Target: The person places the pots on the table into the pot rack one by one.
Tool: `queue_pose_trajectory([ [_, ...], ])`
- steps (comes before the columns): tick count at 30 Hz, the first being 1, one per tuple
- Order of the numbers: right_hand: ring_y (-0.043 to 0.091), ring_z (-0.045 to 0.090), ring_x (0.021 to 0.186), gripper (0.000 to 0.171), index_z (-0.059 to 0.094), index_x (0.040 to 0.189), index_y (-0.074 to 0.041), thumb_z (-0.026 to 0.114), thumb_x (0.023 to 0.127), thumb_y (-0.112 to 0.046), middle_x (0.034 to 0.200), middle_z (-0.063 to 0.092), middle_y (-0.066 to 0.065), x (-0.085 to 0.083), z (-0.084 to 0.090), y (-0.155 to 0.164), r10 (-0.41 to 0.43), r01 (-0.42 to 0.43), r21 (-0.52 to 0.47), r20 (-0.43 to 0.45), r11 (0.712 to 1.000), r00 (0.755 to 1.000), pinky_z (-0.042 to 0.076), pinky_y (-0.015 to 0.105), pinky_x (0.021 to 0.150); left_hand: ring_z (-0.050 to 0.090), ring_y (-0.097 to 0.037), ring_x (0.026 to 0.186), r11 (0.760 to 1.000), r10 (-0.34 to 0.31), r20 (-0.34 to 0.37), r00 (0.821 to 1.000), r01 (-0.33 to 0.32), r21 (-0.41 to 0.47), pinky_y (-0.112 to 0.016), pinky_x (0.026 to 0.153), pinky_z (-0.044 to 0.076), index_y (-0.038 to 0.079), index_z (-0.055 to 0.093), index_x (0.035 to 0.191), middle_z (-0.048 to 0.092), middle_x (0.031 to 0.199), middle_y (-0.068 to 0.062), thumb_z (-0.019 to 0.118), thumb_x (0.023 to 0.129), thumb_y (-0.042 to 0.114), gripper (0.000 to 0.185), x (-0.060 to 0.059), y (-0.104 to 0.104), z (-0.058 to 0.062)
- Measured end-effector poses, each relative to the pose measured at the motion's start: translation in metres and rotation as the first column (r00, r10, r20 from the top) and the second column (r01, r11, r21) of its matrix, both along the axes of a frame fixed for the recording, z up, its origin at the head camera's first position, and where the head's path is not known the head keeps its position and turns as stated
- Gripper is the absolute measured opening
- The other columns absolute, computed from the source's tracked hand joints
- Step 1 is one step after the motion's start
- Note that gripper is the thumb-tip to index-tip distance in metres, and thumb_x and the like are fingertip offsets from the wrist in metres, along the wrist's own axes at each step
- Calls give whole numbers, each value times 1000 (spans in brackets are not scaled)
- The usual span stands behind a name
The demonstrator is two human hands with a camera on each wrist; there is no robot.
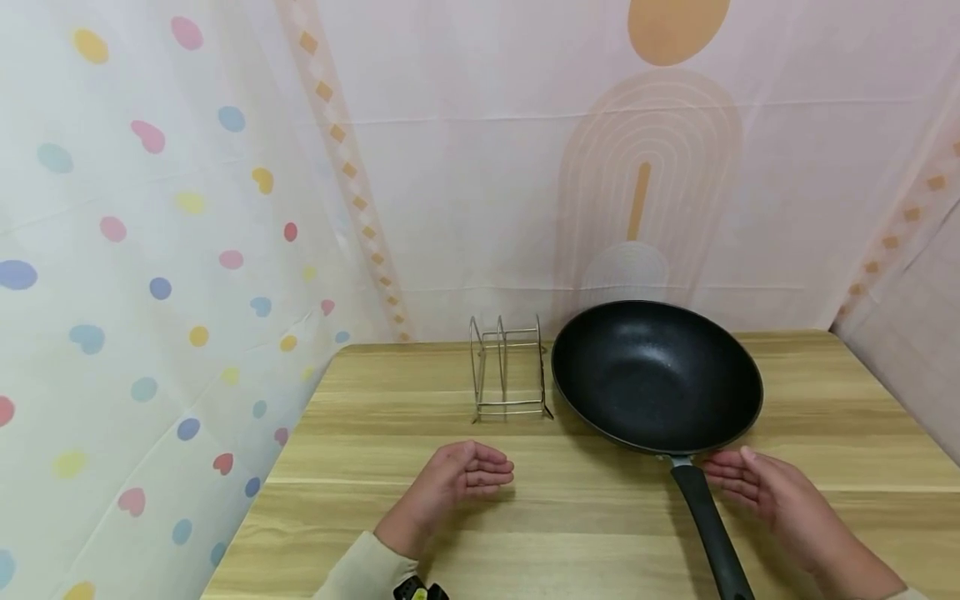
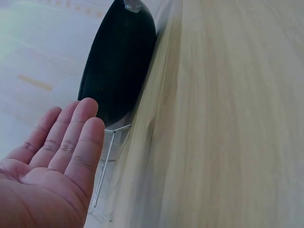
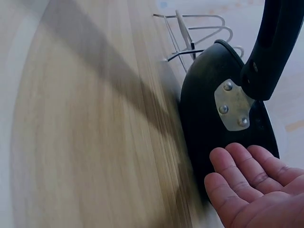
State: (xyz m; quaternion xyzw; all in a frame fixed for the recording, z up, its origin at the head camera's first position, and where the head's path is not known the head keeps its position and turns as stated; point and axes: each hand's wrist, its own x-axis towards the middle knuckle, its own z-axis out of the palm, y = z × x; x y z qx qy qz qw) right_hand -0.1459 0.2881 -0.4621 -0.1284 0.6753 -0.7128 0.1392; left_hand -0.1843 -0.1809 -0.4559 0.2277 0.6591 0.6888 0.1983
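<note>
A black wok [image 1: 652,379] with a long dark handle [image 1: 708,529] sits on the wooden table, its handle pointing toward me. My right hand [image 1: 776,500] is just right of the handle, near the wok's rim, fingers extended. In the right wrist view, its fingertips are close to the wok's side [image 3: 204,109]; whether they touch it I cannot tell. In front of the wire rack [image 1: 510,367], my left hand [image 1: 461,483] is held with straight fingers and nothing in it. The left wrist view shows that palm [image 2: 52,175] bare, with the wok beyond.
The metal wire rack stands left of the wok, close to its rim. Behind the wooden table [image 1: 570,517] hangs a patterned curtain [image 1: 465,192]. A dotted curtain [image 1: 165,333] covers the left side.
</note>
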Motion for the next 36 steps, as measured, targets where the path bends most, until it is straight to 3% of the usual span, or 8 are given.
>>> queue_pose_trajectory([
  [2,3,70,113,56,66,133,-3,17,118,-26,123,74,-13,-1,0,-1,13,-13,-10,25,1000,1000,57,21,94,74,-21,114,1000,-3,10,1000,3,7,-38,101,58,-30,47,130,55,132,-50,32,116,40,73,0,2,0],
  [6,4,70,112,60,62,136,7,17,118,-27,121,74,-15,-1,-1,-4,28,-26,-29,75,999,997,58,23,93,73,-22,115,999,-25,35,999,24,23,-38,101,58,-30,47,131,56,133,-48,32,116,43,76,1,6,-1],
  [12,3,70,110,68,52,140,19,19,118,-36,120,72,-15,0,1,-11,-13,6,47,162,999,987,58,24,93,73,-21,115,999,-42,53,998,41,18,-38,101,58,-27,48,133,61,133,-42,33,115,43,74,1,14,-2],
  [15,3,69,109,69,55,140,16,20,117,-40,119,72,-13,0,2,-13,-48,33,79,197,996,979,58,24,93,73,-22,115,999,-44,63,997,43,14,-38,102,58,-26,49,133,62,133,-40,36,115,40,70,1,19,-2],
  [18,4,70,107,66,64,134,6,21,117,-41,116,73,-12,0,3,-15,-56,42,62,240,997,969,58,25,93,73,-25,117,999,-45,73,996,45,8,-39,102,57,-26,50,133,62,133,-40,38,114,37,67,0,24,-1],
  [21,6,70,106,60,68,128,-5,21,117,-40,114,74,-11,0,2,-16,-19,14,18,264,1000,964,59,26,93,72,-31,119,999,-52,73,996,52,1,-42,103,57,-26,50,133,62,133,-40,38,114,37,66,0,28,0],
  [28,8,68,108,61,71,122,-17,16,116,-42,116,72,-8,0,1,-16,119,-87,-118,306,989,945,58,29,94,69,-42,122,998,-58,106,993,59,-9,-48,103,56,-25,50,133,61,132,-41,38,114,37,66,1,41,1],
  [36,14,70,122,68,74,124,-15,12,116,-42,127,75,3,0,4,-20,296,-187,-338,306,922,905,56,31,102,69,-39,122,996,-83,151,985,84,-1,-43,102,58,-25,50,134,63,133,-38,41,113,38,67,1,52,0],
])
